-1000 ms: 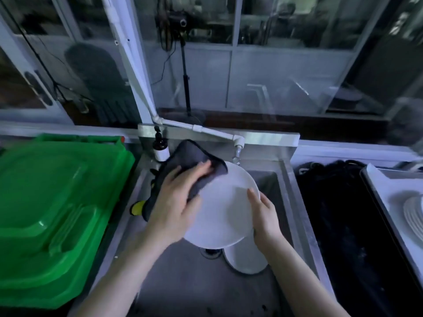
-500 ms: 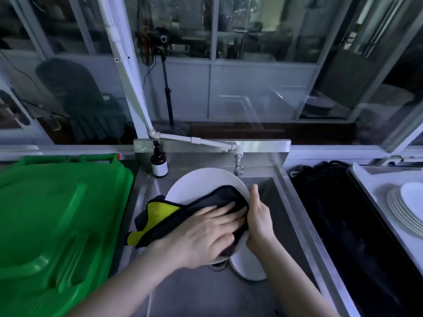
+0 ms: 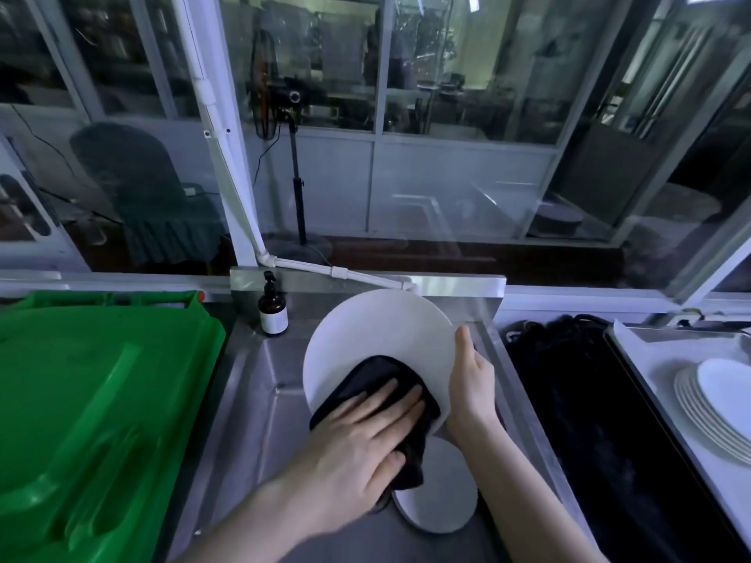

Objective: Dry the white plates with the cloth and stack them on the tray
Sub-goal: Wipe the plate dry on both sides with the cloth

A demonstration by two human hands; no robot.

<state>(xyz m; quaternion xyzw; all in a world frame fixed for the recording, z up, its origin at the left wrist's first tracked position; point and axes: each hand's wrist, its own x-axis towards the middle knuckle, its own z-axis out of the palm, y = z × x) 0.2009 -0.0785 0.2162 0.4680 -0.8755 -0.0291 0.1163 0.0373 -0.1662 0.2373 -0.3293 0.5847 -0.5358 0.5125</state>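
A white plate (image 3: 374, 327) is held tilted over the steel sink (image 3: 252, 392). My right hand (image 3: 471, 379) grips its right rim. My left hand (image 3: 357, 432) presses a dark cloth (image 3: 378, 379) flat against the plate's lower face, fingers spread on the cloth. Another white plate (image 3: 439, 493) lies in the sink below, partly hidden by my hands. At the far right a stack of white plates (image 3: 715, 404) rests on a pale tray (image 3: 650, 359).
A large green plastic lid (image 3: 93, 408) covers the counter to the left. A brown pump bottle (image 3: 273, 306) stands at the sink's back left corner. A white tap pipe (image 3: 337, 272) runs along the back. A black mat (image 3: 589, 420) lies between sink and tray.
My left hand slid the cloth from the plate's upper left down across its face to the lower part. The yellow side of the cloth is no longer showing. The view has tilted.
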